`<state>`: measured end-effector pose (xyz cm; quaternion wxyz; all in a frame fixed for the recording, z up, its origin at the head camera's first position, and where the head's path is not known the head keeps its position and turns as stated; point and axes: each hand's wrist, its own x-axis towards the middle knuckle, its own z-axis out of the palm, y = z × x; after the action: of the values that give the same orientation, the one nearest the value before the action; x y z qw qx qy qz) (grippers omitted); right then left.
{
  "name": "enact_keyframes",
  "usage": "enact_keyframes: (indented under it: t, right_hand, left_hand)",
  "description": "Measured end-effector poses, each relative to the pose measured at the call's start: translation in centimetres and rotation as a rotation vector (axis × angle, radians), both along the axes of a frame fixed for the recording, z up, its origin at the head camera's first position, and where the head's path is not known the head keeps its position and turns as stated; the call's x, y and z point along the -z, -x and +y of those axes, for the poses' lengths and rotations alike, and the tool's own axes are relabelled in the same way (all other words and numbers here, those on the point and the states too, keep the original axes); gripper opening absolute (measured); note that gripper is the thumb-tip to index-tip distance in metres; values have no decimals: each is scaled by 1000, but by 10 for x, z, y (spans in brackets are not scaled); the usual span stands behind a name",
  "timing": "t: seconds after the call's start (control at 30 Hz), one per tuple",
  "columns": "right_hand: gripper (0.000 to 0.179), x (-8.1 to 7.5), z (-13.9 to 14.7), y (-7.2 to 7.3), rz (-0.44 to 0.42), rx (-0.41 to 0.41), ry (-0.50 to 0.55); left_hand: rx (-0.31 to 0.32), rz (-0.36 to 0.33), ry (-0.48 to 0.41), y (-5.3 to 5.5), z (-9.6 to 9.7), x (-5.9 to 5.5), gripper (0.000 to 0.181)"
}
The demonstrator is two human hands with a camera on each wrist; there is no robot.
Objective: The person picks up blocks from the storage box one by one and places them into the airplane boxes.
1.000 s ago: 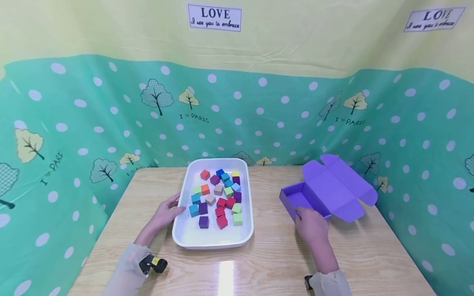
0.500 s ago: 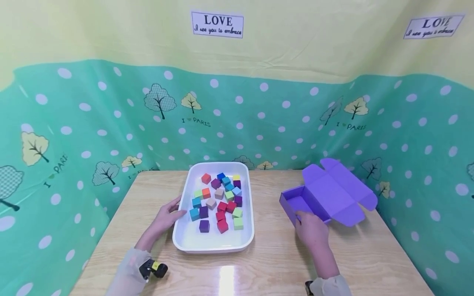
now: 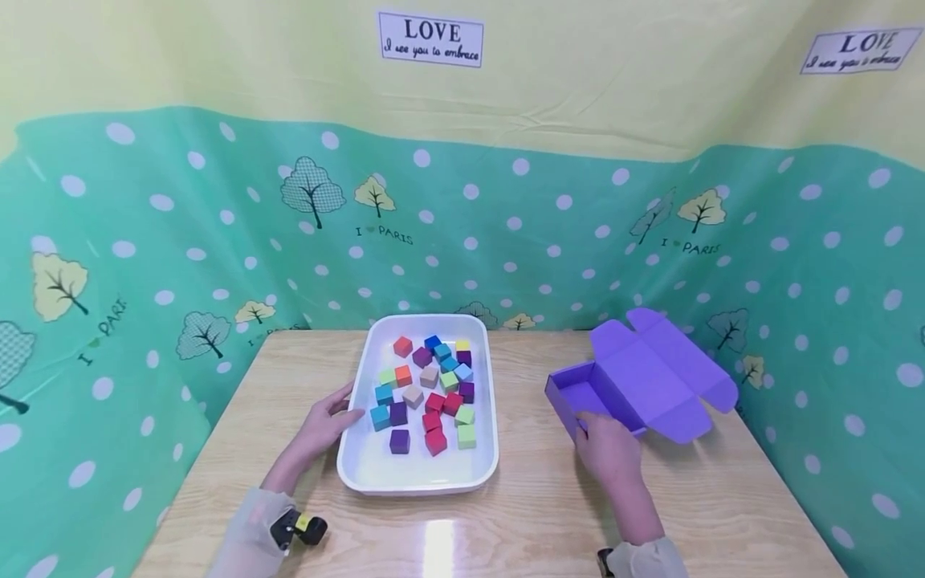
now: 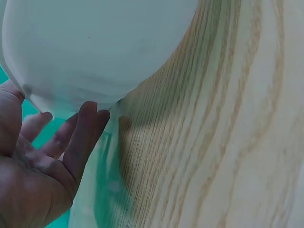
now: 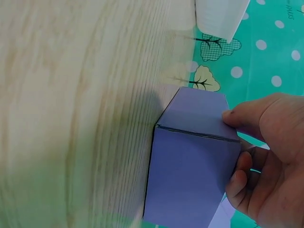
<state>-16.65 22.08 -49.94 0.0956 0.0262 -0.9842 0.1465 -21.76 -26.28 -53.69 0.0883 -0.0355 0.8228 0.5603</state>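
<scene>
A white tray [image 3: 376, 467] with several coloured cubes [image 3: 400, 441] lies left of the middle of the table. My left hand [image 3: 323, 424] holds its left rim; in the left wrist view the thumb reaches over the edge and the fingertips [image 4: 89, 108] touch the outer wall. To the right stands a purple cardboard box [image 3: 560, 400] with its lid [image 3: 654, 368] folded back. My right hand [image 3: 609, 449] grips the box at its near corner. In the right wrist view, the thumb [image 5: 244, 114] presses one side wall, while the other fingers bend over the top edge.
The wooden table [image 3: 520, 514] carries the tray and box, with a strip of tabletop between them. A green and yellow printed curtain [image 3: 506, 209] closes off the back and both sides. The box lid leans out toward the table's right edge.
The view shifts slightly with the head. Both hands, the tray, the cubes and the box keep their places.
</scene>
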Motion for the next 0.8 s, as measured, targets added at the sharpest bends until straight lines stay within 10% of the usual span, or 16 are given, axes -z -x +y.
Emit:
enact_keyframes:
  t: [0.8]
  right_hand:
    - [24,1,1,5,5,-22,6]
  left_hand:
    - [-3,20,1,-1,0,1,68]
